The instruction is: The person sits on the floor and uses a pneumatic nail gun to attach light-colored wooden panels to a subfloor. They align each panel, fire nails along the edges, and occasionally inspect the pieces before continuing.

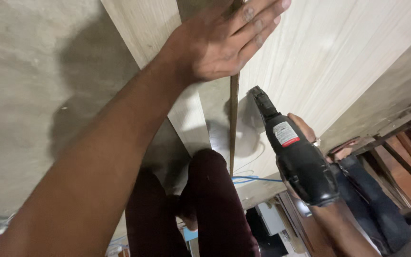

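Your left hand [224,40] is open, fingers [258,24] straight and together, palm laid flat vs the light wood-grain panel [329,62], right over the thin dark strip [234,128] that runs along the panel's left edge. The hand covers the strip's upper part; below it the strip runs straight down toward your knee.

Your right hand [305,138] is wrapped round the grip of a black power drill [298,157], mostly hidden behind the drill body. The drill's nose points up-left at the panel, tip v. close to the strip, just right of it & below your left hand; can't tell if it touches. Its shadow falls on the panel beside the strip. There's a white & red label on the drill's side.

A 2nd narrower pale board [167,62] stands left of the strip, w/ grey wall [29,95] beyond it. Your dark-red trouser legs [205,209] sit at the panel's bottom edge. A blue cable [255,179] crosses there. Near the panel's lower right corner there's another person's leg in blue jeans [376,200], beside brown timber framing [405,157].
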